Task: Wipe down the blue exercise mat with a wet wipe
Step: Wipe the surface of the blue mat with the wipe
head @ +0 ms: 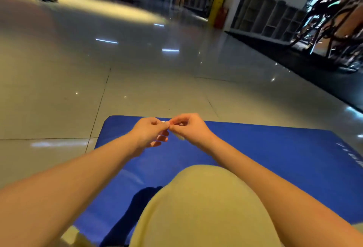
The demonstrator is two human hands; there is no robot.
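A person kneels on a blue exercise mat laid flat on a gym's glossy tiled floor, one knee in pale yellow fabric planted near the mat's middle. The left hand and the right hand meet fingertip to fingertip above the mat's far edge, both pinching a small white wet wipe. It appears bunched or folded, and only slivers of it show between and below the fingers. The wipe is held clear of the mat, so wiping seems not to have begun; the step in hand looks like teasing the sheet open. The next move would call for spreading it flat, then pressing it down under one palm and sweeping in long strokes. The mat looks smooth and slightly shiny, with rounded corners, a thick padded edge and faint white lettering at its right end. Beyond, dark matting and blurred exercise machines line the right side of the room.
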